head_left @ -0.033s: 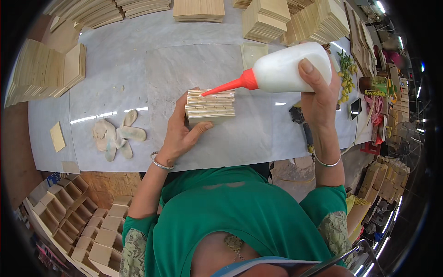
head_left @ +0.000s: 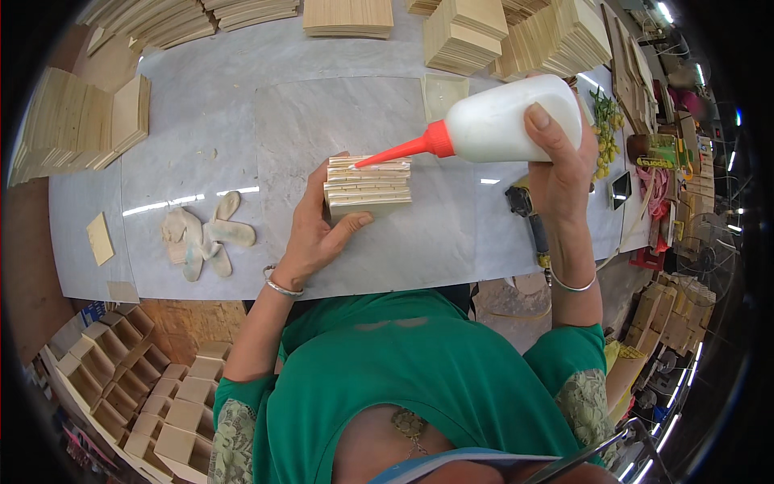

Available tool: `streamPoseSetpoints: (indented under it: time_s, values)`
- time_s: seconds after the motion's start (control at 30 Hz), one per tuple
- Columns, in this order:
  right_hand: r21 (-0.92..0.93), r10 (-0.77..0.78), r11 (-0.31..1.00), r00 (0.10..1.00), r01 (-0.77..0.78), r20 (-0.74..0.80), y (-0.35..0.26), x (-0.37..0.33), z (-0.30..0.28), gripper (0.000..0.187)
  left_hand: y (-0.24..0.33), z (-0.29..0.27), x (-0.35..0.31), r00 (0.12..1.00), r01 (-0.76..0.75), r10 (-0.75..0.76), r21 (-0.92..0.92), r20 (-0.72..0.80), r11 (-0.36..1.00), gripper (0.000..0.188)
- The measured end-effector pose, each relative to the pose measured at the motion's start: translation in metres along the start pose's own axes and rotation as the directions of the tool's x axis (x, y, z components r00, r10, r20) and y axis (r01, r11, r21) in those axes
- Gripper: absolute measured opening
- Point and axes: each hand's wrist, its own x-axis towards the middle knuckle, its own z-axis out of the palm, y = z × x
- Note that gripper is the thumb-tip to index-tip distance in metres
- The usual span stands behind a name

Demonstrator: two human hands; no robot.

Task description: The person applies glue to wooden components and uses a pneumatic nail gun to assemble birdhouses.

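Observation:
My left hand grips a small stack of wooden boards from its left side, thumb across the near face. White glue lines run along the upturned edges of the boards. In my right hand is a white squeeze bottle of glue, tilted so that its red nozzle points left and down. The nozzle's tip is at the far left part of the stack's top edges, touching or just above them. Part of my right hand's fingers is hidden behind the bottle.
Stacks of thin boards line the far edge, with another stack at the left. Stained gloves lie left of my left hand. A dark and yellow tool rests by my right wrist. Wooden boxes stand low at the left.
My right hand and the glue bottle have shifted very slightly to the right. My left hand and the boards stay in place.

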Motion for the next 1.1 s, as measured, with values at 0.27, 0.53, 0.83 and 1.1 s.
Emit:
streamPoseSetpoints:
  time_s: [0.27,0.53,0.83,1.1]
  values:
    - [-0.095,-0.056,0.994,0.997,0.051,-0.047,-0.010,-0.005,-0.015,0.045,0.001,0.000,-0.001,1.000,-0.001,0.001,0.009,0.001,1.000,0.075]
    - [0.130,0.130,0.986,0.971,-0.105,-0.202,0.015,0.002,-0.065,0.041,0.001,0.001,0.001,1.000,0.007,-0.007,0.021,-0.002,1.000,0.073]
    - [0.247,0.347,0.925,0.905,-0.288,-0.247,0.090,0.038,-0.114,0.043,0.018,-0.005,0.006,0.996,0.062,-0.067,-0.077,-0.066,0.995,0.062]
    - [-0.228,0.321,0.869,0.852,-0.438,-0.413,0.105,0.047,-0.138,0.048,0.044,-0.055,0.058,0.942,0.175,-0.158,0.030,-0.296,0.984,0.048]
